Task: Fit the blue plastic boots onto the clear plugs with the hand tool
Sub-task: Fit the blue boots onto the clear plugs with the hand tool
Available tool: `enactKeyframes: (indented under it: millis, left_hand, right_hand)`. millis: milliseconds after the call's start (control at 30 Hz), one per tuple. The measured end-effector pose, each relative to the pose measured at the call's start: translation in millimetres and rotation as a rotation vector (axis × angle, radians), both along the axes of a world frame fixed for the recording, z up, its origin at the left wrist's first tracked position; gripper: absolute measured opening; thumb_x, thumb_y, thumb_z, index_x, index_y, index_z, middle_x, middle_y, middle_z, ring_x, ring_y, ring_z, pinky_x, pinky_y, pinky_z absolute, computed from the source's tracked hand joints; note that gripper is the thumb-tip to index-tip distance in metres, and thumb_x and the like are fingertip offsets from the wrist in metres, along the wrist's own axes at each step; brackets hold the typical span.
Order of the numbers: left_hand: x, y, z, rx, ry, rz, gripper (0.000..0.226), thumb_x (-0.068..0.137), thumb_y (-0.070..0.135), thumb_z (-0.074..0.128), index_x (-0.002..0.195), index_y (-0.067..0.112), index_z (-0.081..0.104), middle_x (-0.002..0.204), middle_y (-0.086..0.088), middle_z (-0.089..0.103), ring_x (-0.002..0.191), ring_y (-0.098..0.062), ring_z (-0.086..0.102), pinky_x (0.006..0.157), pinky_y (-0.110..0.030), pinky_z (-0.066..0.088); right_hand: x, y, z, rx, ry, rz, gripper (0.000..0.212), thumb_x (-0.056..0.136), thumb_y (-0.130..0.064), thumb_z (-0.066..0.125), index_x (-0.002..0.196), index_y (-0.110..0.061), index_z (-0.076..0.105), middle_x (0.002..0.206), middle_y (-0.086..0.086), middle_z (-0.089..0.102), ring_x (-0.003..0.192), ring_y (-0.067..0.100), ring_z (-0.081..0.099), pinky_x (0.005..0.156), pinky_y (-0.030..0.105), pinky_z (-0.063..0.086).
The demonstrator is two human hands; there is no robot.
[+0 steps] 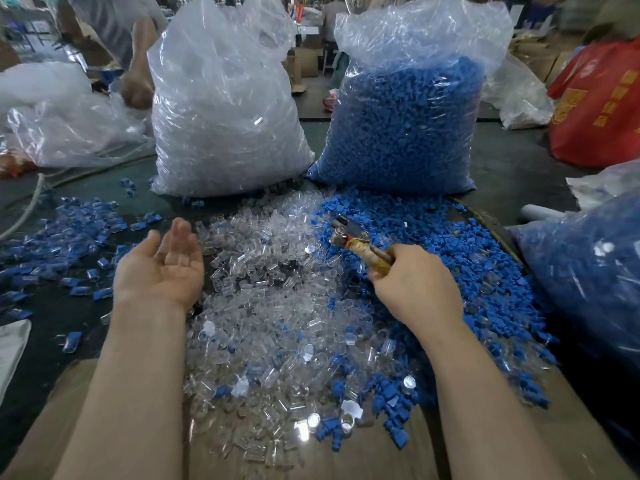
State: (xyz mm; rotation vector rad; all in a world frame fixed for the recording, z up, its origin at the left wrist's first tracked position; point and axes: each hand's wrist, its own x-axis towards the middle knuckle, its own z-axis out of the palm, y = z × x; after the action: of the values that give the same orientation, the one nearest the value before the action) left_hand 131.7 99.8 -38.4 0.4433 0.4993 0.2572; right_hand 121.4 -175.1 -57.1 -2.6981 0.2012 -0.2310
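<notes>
A wide heap of clear plugs (273, 306) covers the table's middle. Loose blue boots (433, 237) lie in a heap to its right. My left hand (161, 265) hovers palm up over the left edge of the clear heap, fingers relaxed, nothing in it. My right hand (412, 282) grips the taped handles of the hand tool (349, 233). The tool's metal jaws point up and left over the border between the two heaps. Fitted blue-and-clear pieces (69, 244) lie scattered at the left.
A tall bag of clear plugs (221, 109) and a tall bag of blue boots (412, 126) stand at the back. Another bag of blue parts (588, 278) lies at right, a red bag (599, 105) behind it. Another person's arm (138, 64) reaches into bags at the back left.
</notes>
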Motion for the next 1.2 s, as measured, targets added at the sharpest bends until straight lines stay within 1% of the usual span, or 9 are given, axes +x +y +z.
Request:
enactKeyframes:
  millis: [133, 300, 367, 467, 600, 700, 800, 1000, 1200]
  left_hand:
    - [-2, -20, 9, 0.508, 0.067, -0.237, 0.008, 0.097, 0.018, 0.058, 0.096, 0.017, 0.066, 0.074, 0.008, 0.072, 0.064, -0.003, 0.065, 0.055, -0.017, 0.052]
    - [-5, -41, 4, 1.23, 0.086, -0.428, 0.007, 0.091, 0.014, 0.065, 0.091, 0.018, 0.071, 0.078, 0.005, 0.073, 0.072, -0.01, 0.061, 0.062, -0.021, 0.046]
    - [-5, -48, -1, 1.477, 0.096, -0.495, 0.008, 0.089, 0.016, 0.068, 0.087, 0.023, 0.072, 0.082, 0.008, 0.071, 0.07, -0.005, 0.061, 0.059, -0.017, 0.042]
    - [-4, -55, -7, 1.732, 0.149, -0.537, 0.015, 0.09, 0.015, 0.066, 0.084, 0.029, 0.07, 0.08, 0.017, 0.065, 0.06, 0.002, 0.058, 0.051, -0.015, 0.039]
    - [-4, -61, -8, 2.03, 0.204, -0.607, 0.024, 0.088, 0.013, 0.06, 0.098, 0.034, 0.069, 0.095, 0.009, 0.065, 0.074, -0.008, 0.061, 0.059, -0.022, 0.047]
    - [-4, -65, -7, 2.15, 0.244, -0.634, 0.031, 0.088, 0.012, 0.057, 0.107, 0.03, 0.073, 0.107, -0.002, 0.067, 0.078, -0.02, 0.062, 0.069, -0.029, 0.051]
    - [-5, -70, -6, 2.195, 0.269, -0.629, 0.027, 0.089, 0.012, 0.057, 0.102, 0.026, 0.076, 0.097, 0.0, 0.072, 0.075, -0.016, 0.062, 0.064, -0.026, 0.047]
    - [-5, -70, -8, 2.212, 0.271, -0.607, 0.018, 0.094, 0.019, 0.058, 0.102, 0.024, 0.074, 0.104, 0.0, 0.071, 0.087, -0.017, 0.062, 0.072, -0.027, 0.046]
    - [-3, -68, -8, 2.011, 0.197, -0.485, 0.01, 0.099, 0.026, 0.055, 0.1, 0.025, 0.065, 0.085, 0.01, 0.063, 0.074, -0.007, 0.056, 0.061, -0.027, 0.042]
  right_hand:
    - [1, 0, -1, -0.051, 0.031, -0.053, 0.015, 0.086, -0.035, 0.067, 0.088, -0.023, 0.057, 0.067, -0.003, 0.052, 0.056, 0.014, 0.046, 0.044, 0.025, 0.028]
    - [2, 1, -2, -0.126, 0.033, -0.068, 0.015, 0.087, -0.032, 0.065, 0.085, -0.024, 0.052, 0.067, -0.003, 0.05, 0.055, 0.014, 0.043, 0.044, 0.024, 0.026]
    - [1, 3, -3, -0.156, 0.025, -0.033, 0.011, 0.087, -0.03, 0.063, 0.086, -0.026, 0.053, 0.069, -0.004, 0.051, 0.055, 0.014, 0.043, 0.045, 0.025, 0.026]
    - [2, 7, -4, -0.178, 0.043, -0.014, 0.008, 0.087, -0.029, 0.062, 0.086, -0.026, 0.054, 0.07, -0.004, 0.052, 0.055, 0.014, 0.044, 0.045, 0.025, 0.027]
    - [2, 8, -6, -0.211, 0.05, -0.032, 0.008, 0.087, -0.03, 0.064, 0.087, -0.025, 0.057, 0.068, -0.003, 0.052, 0.054, 0.016, 0.044, 0.044, 0.025, 0.027]
    - [2, 8, -7, -0.213, 0.051, -0.031, 0.007, 0.086, -0.028, 0.064, 0.085, -0.025, 0.058, 0.066, -0.003, 0.052, 0.054, 0.016, 0.046, 0.044, 0.024, 0.027]
    - [2, 8, -7, -0.216, 0.04, -0.023, 0.008, 0.086, -0.027, 0.062, 0.085, -0.026, 0.055, 0.067, -0.003, 0.051, 0.054, 0.015, 0.044, 0.045, 0.025, 0.027]
    - [2, 9, -7, -0.221, 0.017, 0.0, 0.02, 0.084, -0.024, 0.063, 0.075, -0.026, 0.045, 0.067, -0.004, 0.048, 0.055, 0.013, 0.042, 0.045, 0.025, 0.026]
    - [1, 6, -6, -0.124, -0.025, -0.015, 0.015, 0.084, -0.031, 0.064, 0.079, -0.024, 0.052, 0.068, -0.003, 0.053, 0.056, 0.018, 0.047, 0.046, 0.025, 0.029]
